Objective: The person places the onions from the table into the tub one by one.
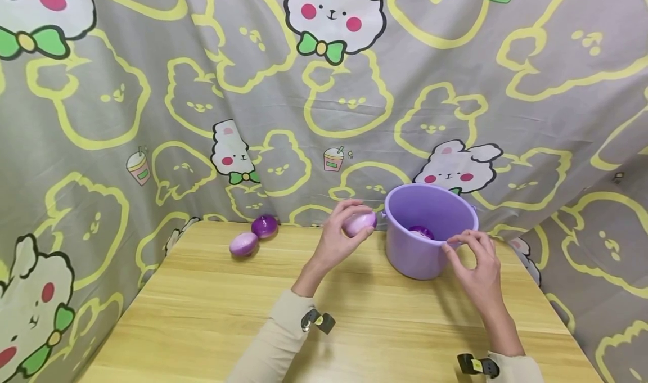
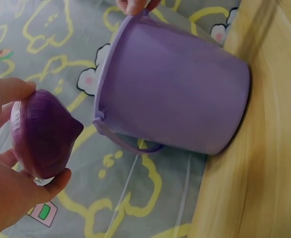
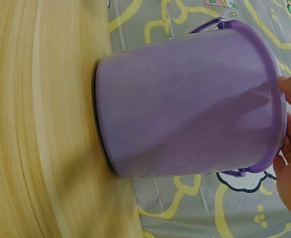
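Note:
My left hand point(image 1: 340, 234) grips a purple onion point(image 2: 48, 134) between thumb and fingers, just left of the bucket's rim and above the table. One side of this onion is pale pink, and its pointed end faces the bucket in the left wrist view. With thumb and fingers, my right hand point(image 1: 478, 265) pinches the near right rim of the upright purple bucket point(image 1: 417, 256). Inside the bucket a dark purple onion point(image 1: 421, 233) is partly visible; the front wall hides the rest. Two more onions, one pale point(image 1: 244, 244) and one dark point(image 1: 265, 226), lie touching or nearly touching at the table's back left.
The wooden table point(image 1: 202, 304) has its back edge against a grey curtain point(image 1: 283, 107) with cartoon rabbit prints. The bucket stands near that back edge, its handle point(image 2: 130, 144) hanging down behind it. A black wrist camera point(image 1: 319, 320) sits on each sleeve.

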The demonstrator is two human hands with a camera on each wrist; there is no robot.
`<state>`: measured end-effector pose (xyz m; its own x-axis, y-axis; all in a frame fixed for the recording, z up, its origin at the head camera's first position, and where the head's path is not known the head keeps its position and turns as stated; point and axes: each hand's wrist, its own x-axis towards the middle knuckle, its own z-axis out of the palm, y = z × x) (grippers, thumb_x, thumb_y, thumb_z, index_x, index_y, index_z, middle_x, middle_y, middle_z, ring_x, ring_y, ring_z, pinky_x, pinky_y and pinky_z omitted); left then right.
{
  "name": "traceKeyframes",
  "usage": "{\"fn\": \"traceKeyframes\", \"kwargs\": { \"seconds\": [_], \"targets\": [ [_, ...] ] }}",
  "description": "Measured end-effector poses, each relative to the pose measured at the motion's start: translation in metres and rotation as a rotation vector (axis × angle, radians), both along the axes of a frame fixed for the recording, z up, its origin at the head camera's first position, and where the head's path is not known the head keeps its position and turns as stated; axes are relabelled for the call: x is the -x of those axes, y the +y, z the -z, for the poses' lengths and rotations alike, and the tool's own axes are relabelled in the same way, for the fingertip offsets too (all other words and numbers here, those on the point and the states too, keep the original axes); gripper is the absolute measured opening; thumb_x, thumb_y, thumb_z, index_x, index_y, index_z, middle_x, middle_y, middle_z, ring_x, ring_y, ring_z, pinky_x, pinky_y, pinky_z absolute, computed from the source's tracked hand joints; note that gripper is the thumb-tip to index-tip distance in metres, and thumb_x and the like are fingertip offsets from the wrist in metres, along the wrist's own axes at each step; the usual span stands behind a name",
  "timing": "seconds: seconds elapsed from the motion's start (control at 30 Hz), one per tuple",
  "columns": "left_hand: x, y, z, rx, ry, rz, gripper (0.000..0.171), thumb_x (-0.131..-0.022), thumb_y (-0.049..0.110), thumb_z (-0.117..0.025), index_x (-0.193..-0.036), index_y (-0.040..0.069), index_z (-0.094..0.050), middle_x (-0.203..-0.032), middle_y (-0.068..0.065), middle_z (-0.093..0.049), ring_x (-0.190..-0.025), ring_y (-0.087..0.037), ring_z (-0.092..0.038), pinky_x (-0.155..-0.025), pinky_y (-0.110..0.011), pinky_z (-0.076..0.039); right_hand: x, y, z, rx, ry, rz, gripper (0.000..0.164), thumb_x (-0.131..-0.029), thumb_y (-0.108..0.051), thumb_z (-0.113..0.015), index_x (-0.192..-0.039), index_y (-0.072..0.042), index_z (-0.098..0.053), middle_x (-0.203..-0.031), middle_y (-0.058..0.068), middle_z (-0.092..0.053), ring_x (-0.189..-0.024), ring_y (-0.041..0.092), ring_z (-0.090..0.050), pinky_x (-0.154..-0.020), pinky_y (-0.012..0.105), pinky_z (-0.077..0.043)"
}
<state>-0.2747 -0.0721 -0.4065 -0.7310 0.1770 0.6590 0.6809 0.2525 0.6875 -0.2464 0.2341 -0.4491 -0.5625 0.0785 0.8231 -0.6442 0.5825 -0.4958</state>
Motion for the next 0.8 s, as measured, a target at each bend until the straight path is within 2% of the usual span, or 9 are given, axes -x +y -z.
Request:
{"fn": "traceKeyframes", "kwargs": {
  "seconds": [0.37, 0.8],
  "targets": [
    [0.003, 0.012, -0.006, 0.005, 0.008, 0.017, 0.035, -0.087, 0.014, -0.083, -0.121, 0.013, -0.073, -0.137, -0.01, -0.058, -0.126, -0.021, -0.055, -0.094, -0.037, -0.055, 0.0, 0.001, -0.001, -0.012, -0.014, -0.002, 0.024, -0.075, 0.009, -0.083, -0.096, 0.0, -0.073, -0.106, 0.018, -0.061, -0.11, 0.011, -0.046, -0.1, 0.021, -0.031],
    [0.009, 0.023, -0.011, 0.007, 0.056, 0.031, 0.036, -0.085, 0.014, -0.085, -0.119, 0.012, -0.073, -0.135, -0.01, -0.06, -0.125, -0.018, -0.055, -0.094, -0.035, -0.054, 0.0, 0.0, -0.001, -0.009, 0.005, 0.0, 0.028, -0.072, 0.01, -0.085, -0.095, -0.002, -0.074, -0.106, 0.017, -0.062, -0.11, 0.011, -0.046, -0.1, 0.02, -0.03]
  ]
}}
